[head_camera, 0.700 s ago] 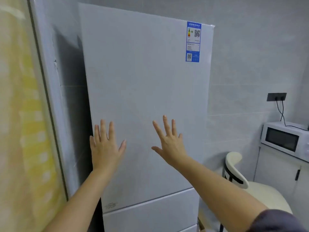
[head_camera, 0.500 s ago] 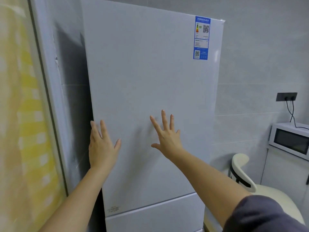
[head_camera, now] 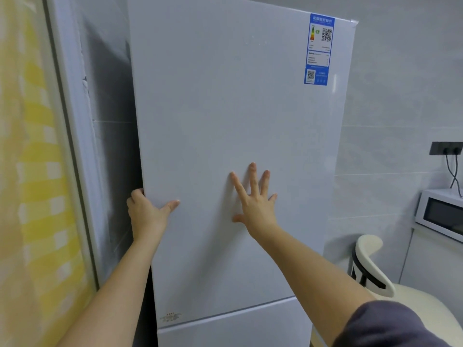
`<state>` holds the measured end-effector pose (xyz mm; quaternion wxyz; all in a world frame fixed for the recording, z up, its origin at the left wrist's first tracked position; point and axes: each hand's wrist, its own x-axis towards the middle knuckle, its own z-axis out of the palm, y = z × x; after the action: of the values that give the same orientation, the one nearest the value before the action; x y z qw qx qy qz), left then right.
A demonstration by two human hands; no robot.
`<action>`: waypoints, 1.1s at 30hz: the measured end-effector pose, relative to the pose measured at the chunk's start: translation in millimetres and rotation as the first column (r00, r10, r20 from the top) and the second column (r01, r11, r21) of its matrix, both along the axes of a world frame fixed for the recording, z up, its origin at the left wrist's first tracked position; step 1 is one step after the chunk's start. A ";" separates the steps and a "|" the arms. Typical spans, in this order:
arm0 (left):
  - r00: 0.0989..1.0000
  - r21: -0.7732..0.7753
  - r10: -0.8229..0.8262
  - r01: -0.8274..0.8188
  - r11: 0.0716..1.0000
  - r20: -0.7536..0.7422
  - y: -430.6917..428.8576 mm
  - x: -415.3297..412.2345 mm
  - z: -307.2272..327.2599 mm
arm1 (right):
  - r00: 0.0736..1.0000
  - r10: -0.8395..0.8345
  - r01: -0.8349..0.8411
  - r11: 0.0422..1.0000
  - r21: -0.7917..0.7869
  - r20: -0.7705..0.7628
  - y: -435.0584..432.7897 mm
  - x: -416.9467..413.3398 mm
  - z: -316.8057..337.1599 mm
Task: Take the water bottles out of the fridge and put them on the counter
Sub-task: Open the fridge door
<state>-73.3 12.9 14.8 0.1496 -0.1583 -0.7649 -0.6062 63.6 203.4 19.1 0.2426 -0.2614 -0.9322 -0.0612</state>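
A tall white fridge (head_camera: 225,108) fills the middle of the view, its upper door closed. My left hand (head_camera: 146,214) grips the door's left edge, fingers curled round behind it and thumb lying on the front. My right hand (head_camera: 253,201) lies flat on the door front with fingers spread. No water bottles are visible; the fridge's inside is hidden.
A blue energy label (head_camera: 319,48) sits at the door's top right. A lower fridge door (head_camera: 233,329) lies below. A yellow checked curtain (head_camera: 35,196) hangs at left. At right are a white chair (head_camera: 370,266), a microwave (head_camera: 441,214) on a white cabinet (head_camera: 431,266), and a wall socket (head_camera: 446,147).
My left hand moved left from the door front and hooked its fingers round the door's left edge. My right hand came to rest flat on the door. The view shifted closer.
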 end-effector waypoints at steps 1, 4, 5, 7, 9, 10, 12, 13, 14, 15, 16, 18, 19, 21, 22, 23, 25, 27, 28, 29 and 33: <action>1.000 0.013 -0.009 0.009 1.000 0.011 -0.9 -0.6 -0.3 | 1.000 -0.005 0.005 1.000 0.006 0.001 0.0 0.3 -0.3; 1.000 0.027 -0.016 0.015 1.000 0.023 -1.8 0.9 0.7 | 1.000 -0.007 0.007 1.000 0.007 -0.005 0.4 0.6 -0.6; 1.000 0.028 -0.016 0.015 0.999 0.025 -2.5 2.6 1.5 | 1.000 -0.004 0.004 1.000 0.005 -0.008 0.2 0.6 -0.5; 1.000 0.029 -0.016 0.015 0.999 0.026 -4.0 5.7 3.5 | 1.000 -0.005 0.005 1.000 0.009 -0.010 -1.0 1.5 0.0; 0.999 0.034 -0.015 0.014 0.999 0.031 -5.9 10.1 3.7 | 1.000 0.000 0.000 1.000 0.007 -0.008 -1.5 4.3 -0.1; 1.000 0.039 -0.012 0.011 0.999 0.028 -7.2 13.4 2.6 | 1.000 0.007 -0.007 1.000 0.005 -0.007 -1.3 6.3 0.0; 1.000 0.051 0.000 -0.001 0.999 0.022 -10.4 21.7 0.0 | 1.000 0.029 -0.029 1.000 -0.002 -0.008 -1.0 12.4 0.2; 1.000 0.057 0.008 -0.009 0.998 0.023 -12.1 26.3 -1.4 | 0.999 0.042 -0.042 0.999 -0.008 -0.009 -1.3 16.6 0.4; 0.999 0.058 0.018 -0.020 0.998 0.026 -13.8 31.4 -2.6 | 0.998 0.056 -0.056 0.998 -0.012 -0.012 -1.8 20.9 0.4; 0.999 0.056 0.029 -0.030 0.998 0.028 -15.6 37.2 -3.4 | 0.998 0.069 -0.069 0.998 -0.015 -0.015 -2.4 25.4 0.2; 0.999 0.051 0.039 -0.041 0.998 0.026 -17.2 43.2 -3.6 | 0.997 0.081 -0.081 0.997 -0.017 -0.016 -2.9 29.6 0.4; 0.998 0.048 0.053 -0.054 0.997 0.021 -21.0 56.6 -3.4 | 0.995 0.101 -0.102 0.995 -0.021 -0.013 -3.4 38.0 1.3; 0.998 0.047 0.054 -0.054 0.997 0.015 -23.6 63.2 -3.8 | 0.994 0.113 -0.113 0.993 -0.021 -0.012 -3.1 42.2 2.0; 0.999 0.035 0.045 -0.045 0.998 -0.006 -29.1 75.2 -5.0 | 0.990 0.143 -0.143 0.989 -0.031 -0.015 -2.3 51.0 3.1; 0.999 0.025 0.041 -0.041 0.999 -0.011 -32.3 79.6 -5.9 | 0.987 0.160 -0.160 0.986 -0.038 -0.019 -1.8 54.7 3.4; 0.999 0.015 0.037 -0.037 0.999 -0.013 -35.6 82.2 -7.0 | 0.985 0.174 -0.175 0.984 -0.044 -0.021 -1.4 58.5 3.5; 1.000 -0.005 0.016 -0.016 1.000 -0.004 -41.9 88.7 -8.0 | 0.981 0.193 -0.194 0.980 -0.045 -0.024 -1.0 66.0 3.5; 1.000 -0.029 -0.014 0.014 0.999 0.002 -47.9 97.0 -8.2 | 0.976 0.215 -0.216 0.975 -0.048 -0.032 -0.5 73.5 3.7; 1.000 -0.046 -0.025 0.025 0.999 -0.003 -50.9 101.2 -8.6 | 0.974 0.224 -0.225 0.973 -0.053 -0.031 -0.3 77.2 4.1; 0.999 -0.063 -0.035 0.034 0.997 -0.013 -53.6 105.6 -8.9 | 0.973 0.228 -0.229 0.972 -0.057 -0.026 -0.1 81.0 4.6; 0.996 -0.100 -0.072 0.066 0.993 -0.052 -63.7 125.4 -9.2 | 0.967 0.255 -0.255 0.964 -0.080 -0.015 -0.4 96.2 9.7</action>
<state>52.1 -50.9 5.7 0.1419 -0.2087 -0.7832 -0.5682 159.9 203.0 28.7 0.2396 -0.1492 -0.9593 0.0092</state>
